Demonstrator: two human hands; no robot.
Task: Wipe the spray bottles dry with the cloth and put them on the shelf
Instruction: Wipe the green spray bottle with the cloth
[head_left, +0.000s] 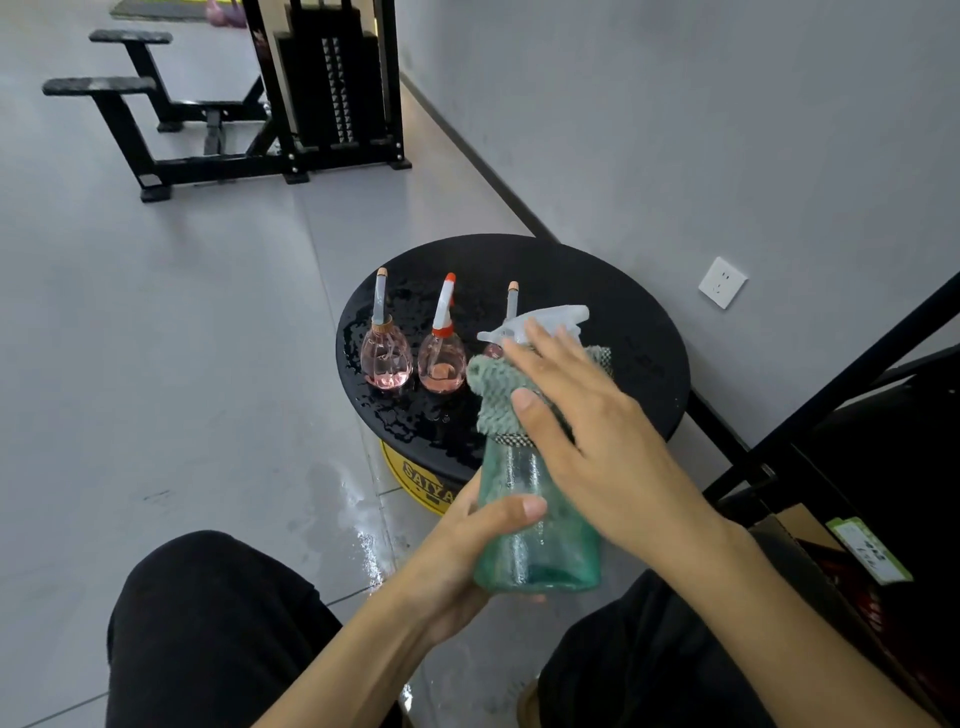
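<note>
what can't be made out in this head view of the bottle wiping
All in the head view:
- Third pink bottle: body hidden behind the cloth; only its nozzle shows.
- Green spray bottle: neck covered by the cloth and right hand.
- Shelf: cut off by the right edge, dark inside.
- Box label: print blurred.
- Yellow drum: lettering partly hidden by the left hand.

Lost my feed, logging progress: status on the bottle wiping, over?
Left hand grips green bottle low. Right hand presses cloth on its neck. Three pink bottles stand on wet table. Nothing in the way.
</note>
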